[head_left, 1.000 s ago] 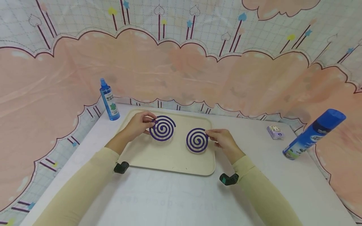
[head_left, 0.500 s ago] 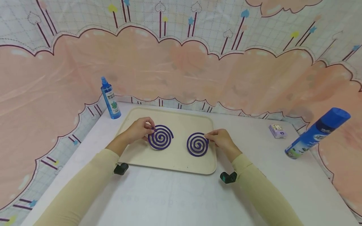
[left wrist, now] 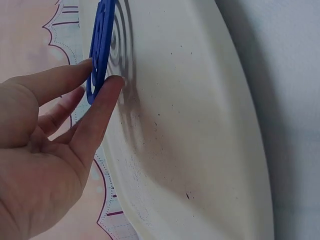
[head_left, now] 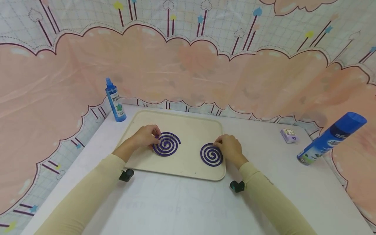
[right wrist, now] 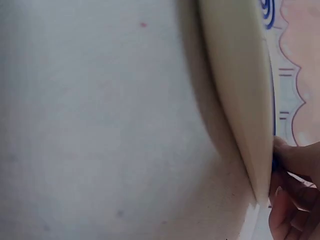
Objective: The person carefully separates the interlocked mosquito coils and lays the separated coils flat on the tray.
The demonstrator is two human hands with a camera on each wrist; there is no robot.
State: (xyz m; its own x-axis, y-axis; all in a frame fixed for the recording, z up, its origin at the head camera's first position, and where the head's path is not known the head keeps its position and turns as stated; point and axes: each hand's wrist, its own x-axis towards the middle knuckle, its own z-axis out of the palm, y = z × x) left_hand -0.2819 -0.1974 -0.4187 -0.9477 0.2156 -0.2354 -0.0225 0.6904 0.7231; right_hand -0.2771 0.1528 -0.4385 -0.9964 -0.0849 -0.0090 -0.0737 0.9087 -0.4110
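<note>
In the head view my left hand (head_left: 145, 136) pinches the left edge of a dark-blue mosquito coil (head_left: 166, 144) over the left half of the cream tray (head_left: 188, 125). The left wrist view shows this coil (left wrist: 100, 45) edge-on between thumb and finger, apart from the tray, with its shadow below. At the tray's right side, my right hand (head_left: 231, 148) holds the upper right edge of a second mosquito coil (head_left: 212, 155), low over the tray. Only a thin blue strip of it shows beside my fingers in the right wrist view; whether it touches the tray, I cannot tell.
A blue spray bottle (head_left: 116, 102) stands behind the tray's left corner. To the right are a small purple box (head_left: 289, 136) and a tall blue aerosol can (head_left: 330, 140). Dark crumbs dot the tray. A patterned cloth wall (head_left: 188, 75) rises behind the white table (head_left: 176, 205).
Both coils have come down toward the tray and now look flatter. The right coil has also shifted right, to the tray's edge. Both hands still hold their coils.
</note>
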